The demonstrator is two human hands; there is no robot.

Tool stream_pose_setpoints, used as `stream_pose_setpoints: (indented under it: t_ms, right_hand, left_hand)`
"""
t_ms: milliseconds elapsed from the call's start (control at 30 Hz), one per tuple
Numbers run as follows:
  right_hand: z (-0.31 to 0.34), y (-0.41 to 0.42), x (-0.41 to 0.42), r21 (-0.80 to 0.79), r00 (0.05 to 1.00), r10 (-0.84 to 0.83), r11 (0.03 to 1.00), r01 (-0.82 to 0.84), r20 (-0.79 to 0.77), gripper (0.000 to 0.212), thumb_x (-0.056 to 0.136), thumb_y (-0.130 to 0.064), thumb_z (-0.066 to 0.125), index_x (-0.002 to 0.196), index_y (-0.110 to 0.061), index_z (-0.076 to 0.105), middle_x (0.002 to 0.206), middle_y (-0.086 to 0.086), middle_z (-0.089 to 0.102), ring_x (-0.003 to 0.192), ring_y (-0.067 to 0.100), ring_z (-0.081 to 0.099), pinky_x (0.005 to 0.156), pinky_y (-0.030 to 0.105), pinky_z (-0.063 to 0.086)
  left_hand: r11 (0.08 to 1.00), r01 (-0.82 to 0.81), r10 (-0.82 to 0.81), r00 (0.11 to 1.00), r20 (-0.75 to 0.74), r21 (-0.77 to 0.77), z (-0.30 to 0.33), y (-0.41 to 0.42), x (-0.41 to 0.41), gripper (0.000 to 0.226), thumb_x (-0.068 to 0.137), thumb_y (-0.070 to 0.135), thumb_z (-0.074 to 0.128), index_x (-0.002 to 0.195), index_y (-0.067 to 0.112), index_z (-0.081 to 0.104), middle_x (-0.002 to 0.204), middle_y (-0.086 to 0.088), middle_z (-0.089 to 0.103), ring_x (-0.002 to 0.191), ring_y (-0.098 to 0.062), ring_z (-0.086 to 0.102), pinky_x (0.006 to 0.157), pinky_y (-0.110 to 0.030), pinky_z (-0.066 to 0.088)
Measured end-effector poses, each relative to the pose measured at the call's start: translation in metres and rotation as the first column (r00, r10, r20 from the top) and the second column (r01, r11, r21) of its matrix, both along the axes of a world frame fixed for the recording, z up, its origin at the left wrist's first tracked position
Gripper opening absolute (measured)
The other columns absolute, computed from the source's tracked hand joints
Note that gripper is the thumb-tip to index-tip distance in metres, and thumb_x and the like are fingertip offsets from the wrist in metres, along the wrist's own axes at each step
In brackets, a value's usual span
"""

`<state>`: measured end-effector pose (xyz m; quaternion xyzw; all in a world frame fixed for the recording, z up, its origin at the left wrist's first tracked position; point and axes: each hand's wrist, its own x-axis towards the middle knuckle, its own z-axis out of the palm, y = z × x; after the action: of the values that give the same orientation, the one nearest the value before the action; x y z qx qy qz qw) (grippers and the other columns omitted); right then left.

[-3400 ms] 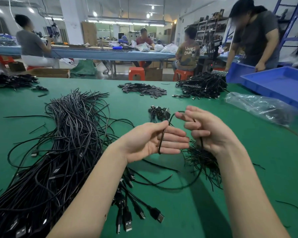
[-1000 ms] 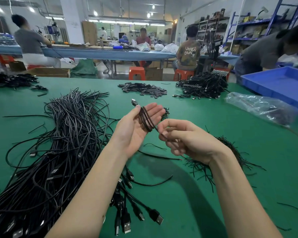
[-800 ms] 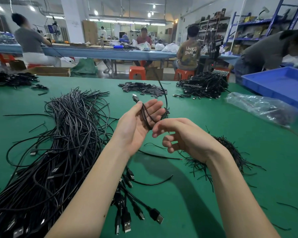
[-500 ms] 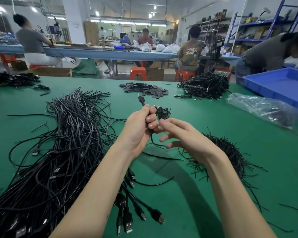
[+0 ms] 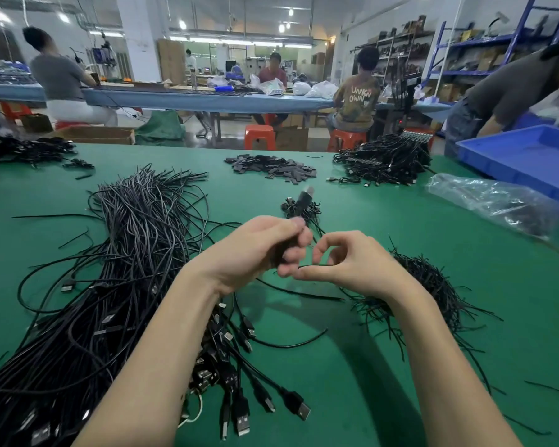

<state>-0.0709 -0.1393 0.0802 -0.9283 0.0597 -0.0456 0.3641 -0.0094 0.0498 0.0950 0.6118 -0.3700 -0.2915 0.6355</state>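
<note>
Coiled cable (image 5: 299, 204) mostly hidden in left hand (image 5: 252, 250); protruding end blurred.

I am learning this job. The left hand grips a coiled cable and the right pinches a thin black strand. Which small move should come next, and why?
Probably wind the thin strand around the coiled cable. The left hand grips the coil, the right hand pinches the strand right beside it, and no binding shows on the coil.

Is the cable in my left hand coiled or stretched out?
Coiled. The left hand grips the cable as a short, thick bundle, plug end poking out above the fingers. The right hand pinches a thin wire.
</note>
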Motion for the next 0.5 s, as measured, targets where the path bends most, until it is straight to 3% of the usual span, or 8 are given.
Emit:
stream_pose_setpoints:
  t_ms: [67, 133, 200, 267, 333, 400, 500]
  right_hand:
    - [0.007, 0.001, -0.002, -0.317, 0.991, -0.112, 0.940, 0.128, 0.070, 0.061, 0.045, -0.087, 0.064, 0.080, -0.037, 0.063, 0.064, -0.018, 0.064, 0.061, -0.002, 0.056, 0.056, 0.024, 0.035]
    - [0.013, 0.004, -0.003, -0.398, 0.988, -0.112, 0.906, 0.146, 0.109, 0.052, 0.051, -0.079, 0.060, 0.083, -0.039, 0.061, 0.072, -0.019, 0.065, 0.073, 0.000, 0.060, 0.057, 0.022, 0.034]
    - [0.016, 0.008, -0.002, -0.391, 0.987, -0.068, 0.912, 0.121, 0.147, 0.026, 0.071, -0.057, 0.068, 0.090, -0.040, 0.059, 0.079, -0.020, 0.067, 0.077, 0.006, 0.061, 0.060, 0.025, 0.036]
    - [0.016, 0.009, 0.001, -0.240, 0.976, -0.051, 0.965, 0.103, 0.213, 0.014, 0.085, -0.035, 0.064, 0.097, -0.038, 0.058, 0.084, -0.016, 0.069, 0.068, 0.009, 0.057, 0.061, 0.028, 0.039]
    - [0.013, 0.013, 0.005, 0.029, 0.971, -0.067, 0.998, 0.062, 0.228, 0.015, 0.094, -0.025, 0.057, 0.105, -0.034, 0.056, 0.090, -0.010, 0.069, 0.064, 0.013, 0.054, 0.061, 0.028, 0.040]
    - [0.008, 0.020, 0.007, 0.256, 0.971, -0.097, 0.966, 0.039, 0.220, 0.012, 0.098, -0.021, 0.054, 0.108, -0.027, 0.053, 0.092, -0.010, 0.068, 0.069, 0.016, 0.055, 0.064, 0.029, 0.041]
    - [0.000, 0.024, 0.009, 0.558, 0.974, -0.035, 0.824, -0.098, 0.223, 0.009, 0.101, -0.009, 0.056, 0.101, -0.017, 0.052, 0.083, -0.005, 0.067, 0.061, 0.016, 0.052, 0.054, 0.025, 0.042]
  left_hand:
    - [0.985, 0.020, -0.050, 0.984, 0.170, 0.173, 0.002, 0.000, -0.003, 0.037, 0.108, 0.023, 0.037, 0.081, 0.011, 0.058, 0.061, 0.004, 0.054, 0.055, -0.012, 0.048, 0.056, -0.018, 0.044]
    - [0.944, 0.030, -0.116, 0.963, 0.244, 0.329, 0.003, -0.001, -0.004, 0.038, 0.109, 0.025, 0.036, 0.084, 0.010, 0.061, 0.067, 0.002, 0.064, 0.057, -0.014, 0.056, 0.060, -0.021, 0.046]
    - [0.899, -0.023, -0.123, 0.945, 0.303, 0.437, -0.001, -0.005, -0.003, 0.041, 0.110, 0.026, 0.033, 0.087, 0.008, 0.062, 0.076, -0.001, 0.073, 0.062, -0.017, 0.064, 0.062, -0.023, 0.047]
    - [0.893, -0.174, -0.002, 0.921, 0.389, 0.416, -0.009, -0.013, -0.001, 0.043, 0.109, 0.026, 0.032, 0.088, 0.008, 0.064, 0.085, -0.005, 0.077, 0.073, -0.021, 0.073, 0.067, -0.025, 0.051]
    - [0.908, -0.317, 0.202, 0.904, 0.376, 0.274, -0.017, -0.018, 0.003, 0.042, 0.109, 0.023, 0.033, 0.090, 0.007, 0.066, 0.089, -0.006, 0.078, 0.081, -0.024, 0.075, 0.071, -0.026, 0.054]
    - [0.919, -0.376, 0.340, 0.907, 0.247, 0.117, -0.024, -0.023, 0.008, 0.040, 0.109, 0.021, 0.034, 0.090, 0.007, 0.067, 0.086, -0.005, 0.078, 0.081, -0.024, 0.076, 0.073, -0.026, 0.056]
    - [0.871, -0.489, 0.488, 0.872, -0.035, -0.052, -0.030, -0.030, 0.012, 0.041, 0.109, 0.024, 0.036, 0.097, 0.004, 0.070, 0.083, -0.003, 0.076, 0.077, -0.016, 0.073, 0.072, -0.025, 0.058]
